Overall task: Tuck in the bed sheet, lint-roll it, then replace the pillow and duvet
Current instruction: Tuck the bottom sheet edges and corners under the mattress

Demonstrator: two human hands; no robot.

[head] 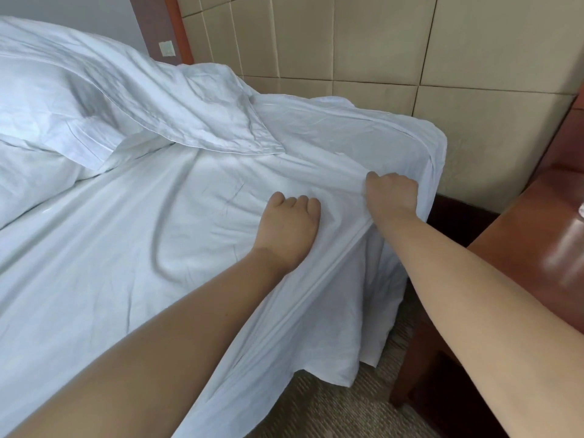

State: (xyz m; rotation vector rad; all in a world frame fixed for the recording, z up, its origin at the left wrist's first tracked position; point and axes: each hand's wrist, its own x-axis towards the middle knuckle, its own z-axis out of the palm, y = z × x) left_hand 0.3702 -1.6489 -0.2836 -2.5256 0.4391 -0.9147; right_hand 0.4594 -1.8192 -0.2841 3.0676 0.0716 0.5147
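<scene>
A ridge of the bed sheet [189, 248] is gripped by the right hand [392, 192], whose fingers are curled round the cloth at about three o'clock from the frame's centre, close to the mattress corner. The left hand [289, 230] is set just beside it, toward nine o'clock from it, knuckles up and fingers curled down into the sheet; whether cloth is pinched under them or merely pressed cannot be told. From the hands a taut fold is seen running down toward six o'clock, and below it the sheet's edge is left hanging loose over the side of the bed, its hem near the carpet [331, 412]. The tucking is therefore judged to be at its start on this side, with the corner not yet folded under. No lint roller is in view, so that step is taken as untouched. The pillow [104, 86] is seen lying crumpled on the bed at about ten o'clock, its flap reaching toward the corner, and is likely to need shifting before rolling. Bedding at the far nine o'clock edge may be the duvet, though this cannot be confirmed. A padded headboard [410, 42] stands at one o'clock, and a wooden bedside table [543, 216] at four o'clock.
</scene>
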